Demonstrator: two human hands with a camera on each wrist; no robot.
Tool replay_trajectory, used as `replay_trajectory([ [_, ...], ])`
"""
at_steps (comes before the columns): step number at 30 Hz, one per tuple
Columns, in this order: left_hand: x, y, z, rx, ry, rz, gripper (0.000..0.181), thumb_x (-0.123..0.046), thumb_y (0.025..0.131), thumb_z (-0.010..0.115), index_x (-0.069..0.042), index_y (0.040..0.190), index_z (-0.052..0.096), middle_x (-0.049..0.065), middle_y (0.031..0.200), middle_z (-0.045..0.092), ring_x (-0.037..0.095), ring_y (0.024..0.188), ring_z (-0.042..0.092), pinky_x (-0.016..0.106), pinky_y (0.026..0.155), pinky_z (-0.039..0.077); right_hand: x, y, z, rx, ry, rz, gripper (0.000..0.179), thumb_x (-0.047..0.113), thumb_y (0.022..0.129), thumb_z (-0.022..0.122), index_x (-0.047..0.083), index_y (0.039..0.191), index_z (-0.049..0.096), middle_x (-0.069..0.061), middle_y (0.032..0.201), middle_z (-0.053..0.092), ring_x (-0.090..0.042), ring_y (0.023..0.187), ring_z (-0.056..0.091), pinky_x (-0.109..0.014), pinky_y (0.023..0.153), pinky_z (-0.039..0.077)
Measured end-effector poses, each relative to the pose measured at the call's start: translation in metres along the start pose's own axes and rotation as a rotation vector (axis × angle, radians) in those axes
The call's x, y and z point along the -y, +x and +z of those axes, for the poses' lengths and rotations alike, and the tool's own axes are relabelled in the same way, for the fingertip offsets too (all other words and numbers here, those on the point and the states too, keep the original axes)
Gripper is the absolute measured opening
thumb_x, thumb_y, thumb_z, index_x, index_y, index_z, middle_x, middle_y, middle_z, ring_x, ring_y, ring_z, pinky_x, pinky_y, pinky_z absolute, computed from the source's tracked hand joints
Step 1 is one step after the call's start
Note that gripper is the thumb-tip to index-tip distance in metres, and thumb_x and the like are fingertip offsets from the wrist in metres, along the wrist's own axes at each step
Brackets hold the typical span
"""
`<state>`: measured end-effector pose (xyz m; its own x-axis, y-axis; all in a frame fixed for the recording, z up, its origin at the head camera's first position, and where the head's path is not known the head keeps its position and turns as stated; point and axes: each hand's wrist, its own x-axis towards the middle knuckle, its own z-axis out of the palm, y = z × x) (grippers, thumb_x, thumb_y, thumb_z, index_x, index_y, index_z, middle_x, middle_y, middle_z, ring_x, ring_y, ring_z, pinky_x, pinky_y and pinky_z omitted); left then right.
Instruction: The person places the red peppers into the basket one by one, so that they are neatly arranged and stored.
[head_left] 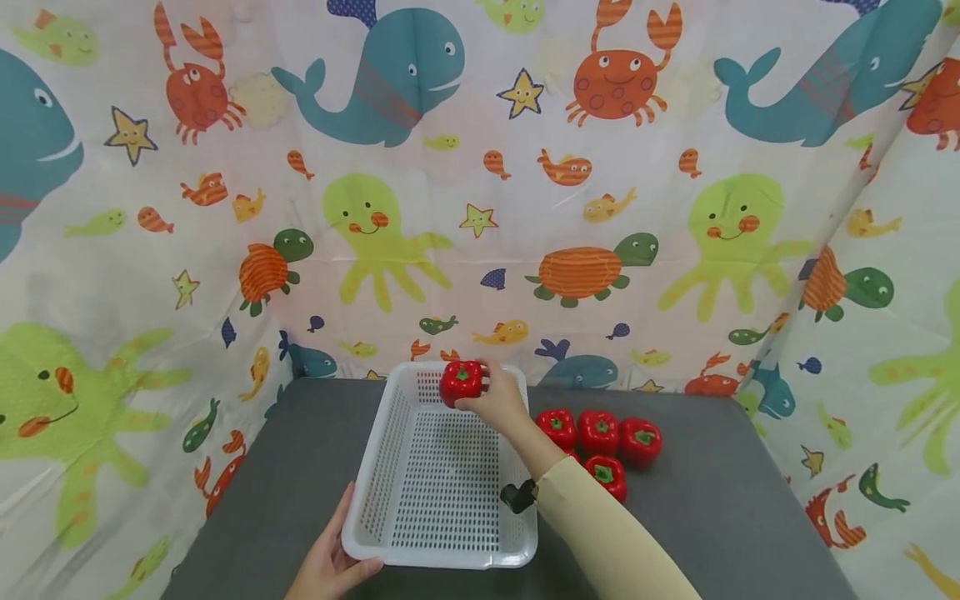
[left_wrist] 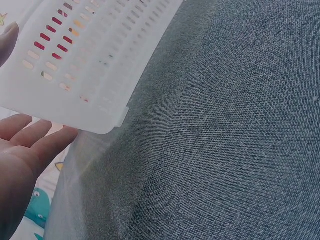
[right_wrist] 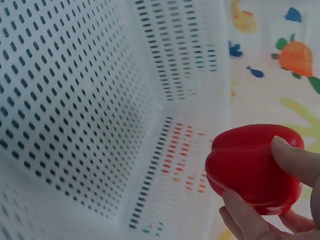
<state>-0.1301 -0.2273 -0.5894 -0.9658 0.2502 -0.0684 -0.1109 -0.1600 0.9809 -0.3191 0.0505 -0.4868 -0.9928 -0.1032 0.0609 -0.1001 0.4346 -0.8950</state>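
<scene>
Right hand (head_left: 501,402) pinches a red bell pepper (head_left: 460,382) between thumb and fingers above the white basket (head_left: 446,487); left hand (head_left: 327,557), fingers straight, slightly spread, at its near-left corner.

Right of the white plastic basket (head_left: 442,475), the right forearm (head_left: 538,446) and pale yellow sleeve (head_left: 611,533) largely hide one red bell pepper (head_left: 573,455); the head view's lower edge cuts off the sleeve and, at the basket's near left corner, the left hand (head_left: 330,554). Both wrist views crop the basket, partly blurred in the right one.
</scene>
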Motion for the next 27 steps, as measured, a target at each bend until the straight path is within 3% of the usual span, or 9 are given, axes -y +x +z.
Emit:
replay_trajectory([
  [7,-0.001,-0.003,0.000,-0.015,-0.037,-0.086,0.114,0.003,0.089,0.072,-0.025,0.162,-0.010,0.021,0.169,0.001,0.055,0.145,0.026,0.052,0.102,0.054,-0.007,0.010,0.026,0.012,-0.025,0.061,0.084,0.013,0.077,0.088,0.012,0.148,0.042,-0.015,0.145,0.054,-0.037,0.130,0.054,-0.055,0.102,0.054],
  [12,-0.002,0.000,0.001,0.002,-0.041,-0.069,0.112,0.003,0.091,0.070,-0.026,0.162,-0.011,0.021,0.168,0.001,0.052,0.144,0.032,0.054,0.103,0.052,-0.007,0.021,0.036,0.008,-0.050,0.087,0.084,0.012,0.077,0.088,0.011,0.148,0.042,-0.015,0.143,0.054,-0.036,0.130,0.052,-0.057,0.102,0.054],
  [19,-0.002,0.002,0.001,0.018,-0.066,-0.064,0.112,0.006,0.091,0.068,-0.027,0.162,-0.011,0.020,0.169,-0.001,0.056,0.145,0.024,0.053,0.103,0.052,-0.009,0.029,0.053,0.032,-0.067,0.103,0.083,0.008,0.076,0.088,0.013,0.147,0.045,-0.015,0.144,0.055,-0.035,0.130,0.053,-0.057,0.106,0.050],
  [27,-0.003,0.001,0.002,0.007,-0.042,-0.051,0.111,0.005,0.091,0.069,-0.025,0.162,-0.011,0.022,0.168,-0.002,0.057,0.144,0.024,0.053,0.103,0.053,-0.021,0.035,0.077,0.049,-0.050,0.123,0.086,0.007,0.075,0.088,0.016,0.149,0.045,-0.012,0.149,0.051,-0.035,0.134,0.050,-0.061,0.110,0.045],
])
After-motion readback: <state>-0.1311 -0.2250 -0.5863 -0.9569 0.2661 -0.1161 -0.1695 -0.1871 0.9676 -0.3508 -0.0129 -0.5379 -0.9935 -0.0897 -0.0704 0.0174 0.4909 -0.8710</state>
